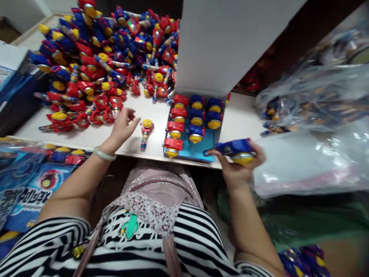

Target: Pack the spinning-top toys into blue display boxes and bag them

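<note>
Head camera has the blue toy point(236, 146) near the front edge of the bench point(242, 115), just right of the box, gripped in the right hand point(239, 171) — yellow knob facing down, fingers point(258, 152) closed around it. Beside it, the box point(186, 150) carries four red toys point(176, 114) in one column, then three blue and two blue in the next. A white panel point(227, 42) rises behind them. One red toy point(146, 129) lies alone further left, near the left hand point(122, 129), whose fingers sit loosely parted. Beyond that spreads a heap of red and blue toys point(95, 69).
</note>
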Demonstrator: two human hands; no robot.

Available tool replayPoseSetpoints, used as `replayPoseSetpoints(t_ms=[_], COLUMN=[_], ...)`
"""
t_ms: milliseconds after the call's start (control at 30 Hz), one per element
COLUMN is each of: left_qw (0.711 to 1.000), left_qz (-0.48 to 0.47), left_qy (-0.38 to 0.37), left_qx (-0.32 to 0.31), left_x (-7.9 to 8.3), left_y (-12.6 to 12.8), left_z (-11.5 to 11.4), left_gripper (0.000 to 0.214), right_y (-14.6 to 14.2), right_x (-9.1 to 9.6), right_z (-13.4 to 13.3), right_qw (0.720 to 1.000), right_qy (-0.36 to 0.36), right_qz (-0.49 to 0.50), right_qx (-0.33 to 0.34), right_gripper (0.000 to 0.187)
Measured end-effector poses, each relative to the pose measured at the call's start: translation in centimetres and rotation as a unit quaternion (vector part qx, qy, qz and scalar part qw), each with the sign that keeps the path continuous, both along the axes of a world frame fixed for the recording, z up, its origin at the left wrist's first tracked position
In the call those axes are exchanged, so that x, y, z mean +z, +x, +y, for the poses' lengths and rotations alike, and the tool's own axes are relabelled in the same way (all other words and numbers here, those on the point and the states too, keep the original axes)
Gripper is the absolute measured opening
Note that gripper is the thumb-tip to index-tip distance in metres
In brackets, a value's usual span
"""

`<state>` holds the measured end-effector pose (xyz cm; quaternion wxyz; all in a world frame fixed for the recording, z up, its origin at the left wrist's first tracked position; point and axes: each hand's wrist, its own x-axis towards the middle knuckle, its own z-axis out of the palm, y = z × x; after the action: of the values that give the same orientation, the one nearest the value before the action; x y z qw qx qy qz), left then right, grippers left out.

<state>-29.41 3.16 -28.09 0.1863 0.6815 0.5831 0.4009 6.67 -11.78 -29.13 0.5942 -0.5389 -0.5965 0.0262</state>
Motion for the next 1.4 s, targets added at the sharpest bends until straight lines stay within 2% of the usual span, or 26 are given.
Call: replayPoseSetpoints(t_ms=[67, 133, 200, 267, 367, 500, 600, 700, 867, 1000, 1133, 1200, 1300, 1400], left_qw=[0.99, 0.975, 0.967, 0.965, 0.972, 0.978, 0.969, 0.96, 0.954, 0.959, 0.959, 0.951, 0.937, 0.929], left_qz=[0.095, 0.151, 0.181, 0.197, 0.153, -0.019, -0.167, -0.255, -0.287, -0.26, -0.241, -0.246, -0.245, -0.25], left_qy=[-0.102, -0.163, -0.178, -0.167, -0.178, -0.207, -0.18, -0.116, -0.043, -0.008, 0.046, 0.072, 0.117, 0.15], left_qx=[0.0, -0.007, -0.026, -0.043, -0.018, 0.027, 0.012, -0.024, -0.079, -0.115, -0.14, -0.171, -0.218, -0.229], left_x=[-3.1, -5.3, -6.3, -6.6, -6.5, -6.5, -6.3, -5.6, -4.0, -3.1, -2.4, -1.9, -1.3, -1.0], left_y=[-2.0, -2.4, -1.8, -1.0, -0.6, -1.2, -1.3, -0.7, 1.2, 3.0, 4.5, 5.1, 5.5, 5.3], left_z=[-1.1, -2.8, -4.2, -4.9, -4.7, -4.3, -4.5, -4.9, -5.4, -5.8, -6.1, -5.9, -5.4, -5.3], left_gripper=[0.039, 0.041, 0.04, 0.034, 0.022, 0.025, 0.033, 0.04, 0.04, 0.036, 0.035, 0.033, 0.029, 0.029], right_y=[-0.7, -2.0, -3.1, -3.7, -3.5, -3.6, -4.2, -4.4, -4.1, -3.7, -3.3, -3.1, -3.5, -4.2], right_x=[-2.5, -4.3, -5.1, -4.9, -4.0, -3.8, -4.1, -4.3, -4.3, -4.4, -4.4, -4.3, -4.4, -4.6], right_z=[0.4, 1.0, 1.4, 1.5, 1.4, 1.5, 1.4, 1.1, 1.6, 1.9, 1.9, 2.1, 2.4, 2.3], right_qw=[0.996, 0.994, 0.994, 0.991, 0.985, 0.989, 0.989, 0.988, 0.99, 0.984, 0.979, 0.978, 0.979, 0.984], right_qy=[0.046, 0.07, 0.068, 0.055, 0.029, 0.037, 0.049, 0.042, 0.038, 0.078, 0.119, 0.129, 0.094, 0.014], right_qz=[-0.054, -0.072, -0.084, -0.12, -0.168, -0.138, -0.129, -0.145, -0.127, -0.158, -0.161, -0.161, -0.179, -0.169], right_qx=[-0.051, -0.053, -0.027, 0.003, 0.019, -0.024, -0.048, -0.034, -0.039, 0.013, -0.038, -0.028, 0.034, 0.049], right_gripper=[0.079, 0.075, 0.07, 0.065, 0.062, 0.065, 0.07, 0.071, 0.075, 0.079, 0.082, 0.081, 0.076, 0.064])
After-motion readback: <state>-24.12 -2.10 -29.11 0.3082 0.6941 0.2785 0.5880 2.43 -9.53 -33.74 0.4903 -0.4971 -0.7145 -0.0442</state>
